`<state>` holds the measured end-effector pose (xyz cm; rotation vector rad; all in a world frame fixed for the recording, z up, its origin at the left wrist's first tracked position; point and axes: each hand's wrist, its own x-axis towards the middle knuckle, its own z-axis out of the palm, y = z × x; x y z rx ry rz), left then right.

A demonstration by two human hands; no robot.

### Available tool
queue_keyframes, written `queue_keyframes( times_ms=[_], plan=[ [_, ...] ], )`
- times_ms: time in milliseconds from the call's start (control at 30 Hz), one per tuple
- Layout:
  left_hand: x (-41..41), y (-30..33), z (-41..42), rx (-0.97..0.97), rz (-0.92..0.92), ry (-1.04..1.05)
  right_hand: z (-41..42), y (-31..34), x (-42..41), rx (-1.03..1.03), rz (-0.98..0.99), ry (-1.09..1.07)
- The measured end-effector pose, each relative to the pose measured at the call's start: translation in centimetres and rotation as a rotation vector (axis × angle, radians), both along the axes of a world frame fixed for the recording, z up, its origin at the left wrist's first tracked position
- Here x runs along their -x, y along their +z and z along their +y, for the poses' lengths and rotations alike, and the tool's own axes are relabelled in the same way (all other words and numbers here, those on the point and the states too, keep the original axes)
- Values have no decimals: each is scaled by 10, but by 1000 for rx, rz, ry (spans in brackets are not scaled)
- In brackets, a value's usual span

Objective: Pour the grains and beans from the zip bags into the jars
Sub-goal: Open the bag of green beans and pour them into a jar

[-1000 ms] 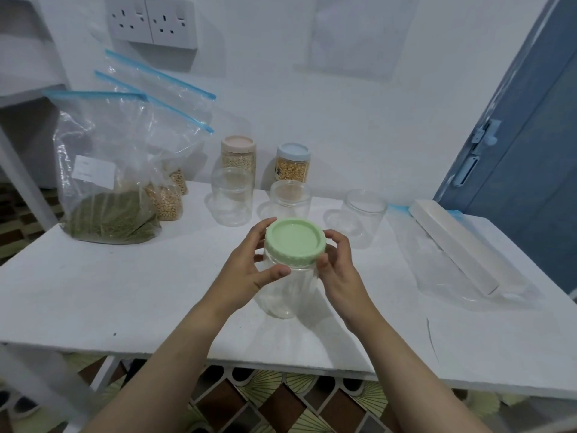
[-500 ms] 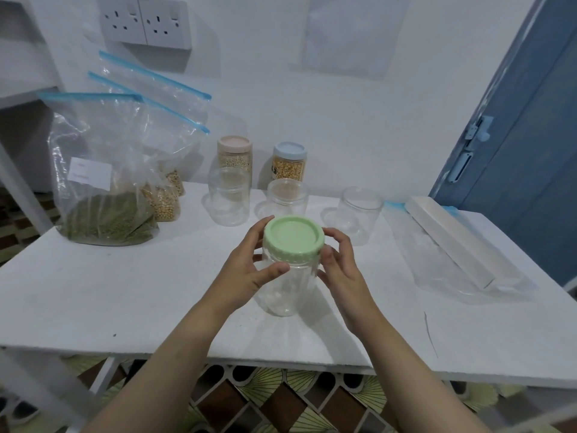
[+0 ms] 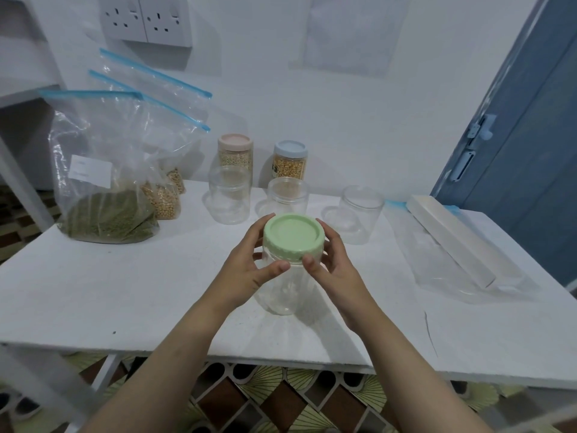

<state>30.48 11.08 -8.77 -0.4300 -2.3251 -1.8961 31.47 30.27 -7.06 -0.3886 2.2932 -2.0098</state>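
An empty clear jar (image 3: 282,292) with a pale green lid (image 3: 293,237) stands at the table's middle. My left hand (image 3: 246,270) grips the jar just under the lid, thumb across its front. My right hand (image 3: 332,267) curls round the lid's right side, thumb on its rim. At the back left stands a zip bag of green beans (image 3: 106,195), with two more zip bags of tan grains (image 3: 162,198) behind it. Three empty open jars (image 3: 229,198) (image 3: 288,198) (image 3: 362,214) stand behind my hands.
Two filled jars, pink-lidded (image 3: 235,153) and blue-lidded (image 3: 289,160), stand against the wall. An empty flat zip bag (image 3: 437,264) with a white box (image 3: 452,242) on it lies at the right. A blue door (image 3: 530,135) is at the right; the white table (image 3: 93,292) ends near me.
Both hands stay on the green-lidded jar. My right thumb has come round to the lid's front rim.
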Motion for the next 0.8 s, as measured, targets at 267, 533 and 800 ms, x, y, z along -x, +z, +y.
queue_keyframes(
  times_ms=[267,533,800],
  plan=[
    [0,0,1,-12,-7,0,11,-1,4,63,-64,-13],
    [0,0,1,-25,-18,-2,5,12,5,-77,9,-6],
    [3,1,0,-36,-26,-8,14,13,4,-60,12,0]
  ],
)
